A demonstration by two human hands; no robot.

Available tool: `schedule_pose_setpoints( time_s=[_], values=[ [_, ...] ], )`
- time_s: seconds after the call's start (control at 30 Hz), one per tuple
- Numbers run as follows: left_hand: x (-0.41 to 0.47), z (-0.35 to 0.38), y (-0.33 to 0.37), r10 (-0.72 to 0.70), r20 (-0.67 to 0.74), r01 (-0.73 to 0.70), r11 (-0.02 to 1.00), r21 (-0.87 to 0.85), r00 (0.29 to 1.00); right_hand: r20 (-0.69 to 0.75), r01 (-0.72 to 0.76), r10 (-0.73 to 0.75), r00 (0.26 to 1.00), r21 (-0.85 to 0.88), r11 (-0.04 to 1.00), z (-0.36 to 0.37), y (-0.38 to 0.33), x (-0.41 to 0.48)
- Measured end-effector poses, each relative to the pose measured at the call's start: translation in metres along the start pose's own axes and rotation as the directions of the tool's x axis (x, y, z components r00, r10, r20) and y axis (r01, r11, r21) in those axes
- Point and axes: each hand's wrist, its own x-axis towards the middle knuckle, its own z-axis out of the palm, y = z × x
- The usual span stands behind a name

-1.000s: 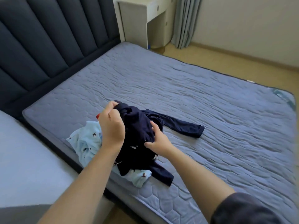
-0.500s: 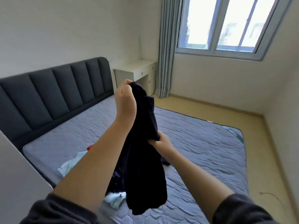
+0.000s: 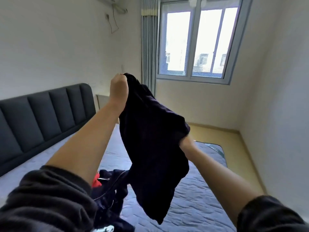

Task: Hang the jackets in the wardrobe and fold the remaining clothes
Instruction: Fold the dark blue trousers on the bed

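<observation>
The person holds a dark garment point(image 3: 150, 139) up in the air above the bed point(image 3: 200, 198), stretched between both hands. The left hand point(image 3: 119, 88), raised highest, has its fingers curled tight, pinching the top edge. The right hand point(image 3: 186, 143), lower and off to the side, grips a bunched fold. Its fingers are buried in the cloth, so I cannot tell how they lie. The hanging cloth blocks the middle of the bed. Below it, a pile point(image 3: 110, 190) of dark clothes with a red piece point(image 3: 96, 180) lies on the mattress, partly behind the left forearm. A padded headboard point(image 3: 41, 114) runs along the wall, with a nightstand point(image 3: 102, 101) just beyond it, then a curtain point(image 3: 148, 47) and a window point(image 3: 197, 41).
</observation>
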Motion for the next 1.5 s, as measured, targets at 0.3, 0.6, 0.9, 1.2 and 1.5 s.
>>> schedule_pose_setpoints(
  time_s=[0.3,0.6,0.9,1.2,1.5],
  values=[
    [0.002,-0.020,-0.107,-0.265,0.288,-0.133,0.482,0.866,0.920,0.063,0.217,-0.209,0.976,-0.184,0.959,-0.048,-0.118,0.004],
    [-0.065,0.100,-0.067,0.064,0.608,-0.050,0.998,-0.040,0.791,0.234,0.342,-0.249,0.940,-0.629,0.699,-0.071,-0.151,-0.008],
    [-0.019,0.095,-0.056,0.100,0.432,-0.112,0.994,0.004,0.896,-0.001,-0.080,0.197,0.980,-0.917,0.392,-0.184,-0.051,-0.033],
    [-0.059,0.085,-0.121,-0.181,0.713,-0.174,0.903,0.394,0.677,0.115,0.220,-0.212,0.970,-0.783,0.582,-0.142,-0.096,-0.029],
    [-0.109,0.110,-0.119,0.169,0.657,-0.232,0.973,0.009,0.735,0.101,0.321,-0.352,0.931,-0.689,0.650,-0.100,-0.087,-0.013]
  ],
)
